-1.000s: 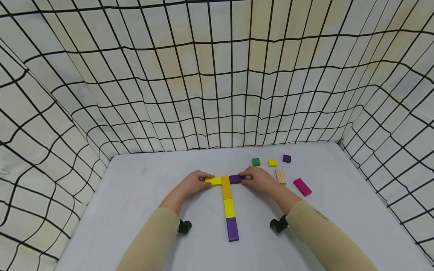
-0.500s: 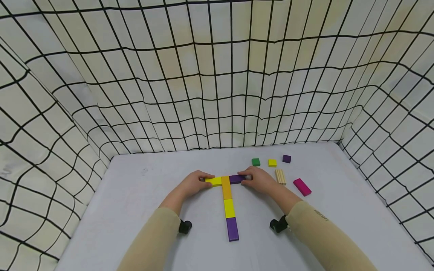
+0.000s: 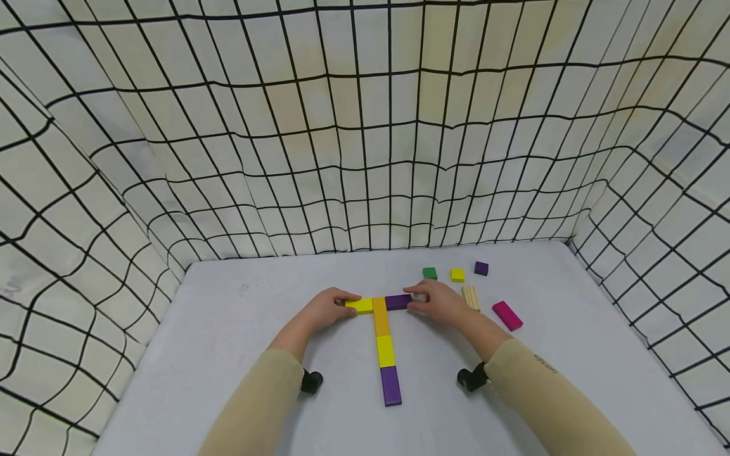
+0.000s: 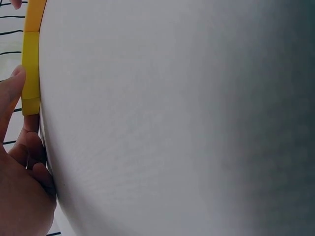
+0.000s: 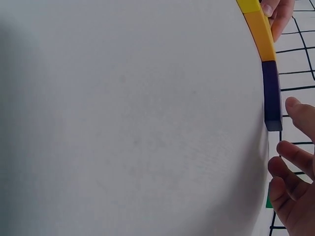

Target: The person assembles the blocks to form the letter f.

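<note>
Colored blocks form a T on the table. The left arm of the T is a yellow block [image 3: 359, 306]; my left hand [image 3: 325, 310] pinches its outer end between thumb and finger. The right arm is a dark purple block [image 3: 398, 302]. Beside its outer end is my right hand [image 3: 440, 303], whose thumb and fingers stand apart from the block in the right wrist view. Between the two arms lies an orange block [image 3: 381, 316], with another yellow block [image 3: 385, 351] and another purple block [image 3: 391, 386] in line below it.
Right of the T lie a green cube [image 3: 430, 273], a yellow cube [image 3: 457, 275], a purple cube [image 3: 481, 268], a ridged wooden block [image 3: 471, 297] and a magenta block [image 3: 507, 315]. Black netting [image 3: 390, 161] borders the white table [image 3: 228, 348] at the back and sides.
My right hand has let go of the dark purple block and moved slightly right. My left hand and the blocks have stayed in place.
</note>
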Demonstrator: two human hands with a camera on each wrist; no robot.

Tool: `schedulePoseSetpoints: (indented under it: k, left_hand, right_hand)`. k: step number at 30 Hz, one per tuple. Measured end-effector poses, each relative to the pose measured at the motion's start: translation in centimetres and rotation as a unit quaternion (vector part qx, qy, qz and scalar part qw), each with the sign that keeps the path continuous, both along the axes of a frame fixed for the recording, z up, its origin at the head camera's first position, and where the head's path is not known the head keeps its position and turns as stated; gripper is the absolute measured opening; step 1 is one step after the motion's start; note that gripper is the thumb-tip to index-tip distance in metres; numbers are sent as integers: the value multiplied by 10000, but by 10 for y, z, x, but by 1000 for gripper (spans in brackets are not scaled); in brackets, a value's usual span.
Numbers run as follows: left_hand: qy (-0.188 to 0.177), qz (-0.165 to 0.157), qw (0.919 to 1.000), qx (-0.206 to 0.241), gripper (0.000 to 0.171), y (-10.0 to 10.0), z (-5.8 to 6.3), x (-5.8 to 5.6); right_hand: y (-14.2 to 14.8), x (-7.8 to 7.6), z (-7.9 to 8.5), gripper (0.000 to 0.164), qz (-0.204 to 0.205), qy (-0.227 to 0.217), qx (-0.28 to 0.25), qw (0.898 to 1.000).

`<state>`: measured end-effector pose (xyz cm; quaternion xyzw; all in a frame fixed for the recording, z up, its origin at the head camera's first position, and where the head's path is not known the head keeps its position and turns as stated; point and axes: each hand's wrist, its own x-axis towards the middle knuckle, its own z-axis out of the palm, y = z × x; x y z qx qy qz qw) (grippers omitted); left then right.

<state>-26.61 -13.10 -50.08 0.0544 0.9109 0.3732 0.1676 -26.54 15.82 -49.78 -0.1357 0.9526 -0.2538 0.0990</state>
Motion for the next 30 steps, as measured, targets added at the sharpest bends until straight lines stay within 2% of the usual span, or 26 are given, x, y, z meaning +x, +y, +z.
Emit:
schedulePoseSetpoints:
  k: [10,18,30]
  left_hand:
    - [38,-24,10000,6,32,1,1,-2]
    - [18,-75,10000,-6,31,-1,-3,0]
    - [11,-28,10000,23,31,-1,-2,-1]
  right_hand:
    - [19,2,7,43,-49,69,-58,9999]
    - [51,7,8,43,94,249,-84,9996]
    - [100,14,20,45,-384,232,-141,9989]
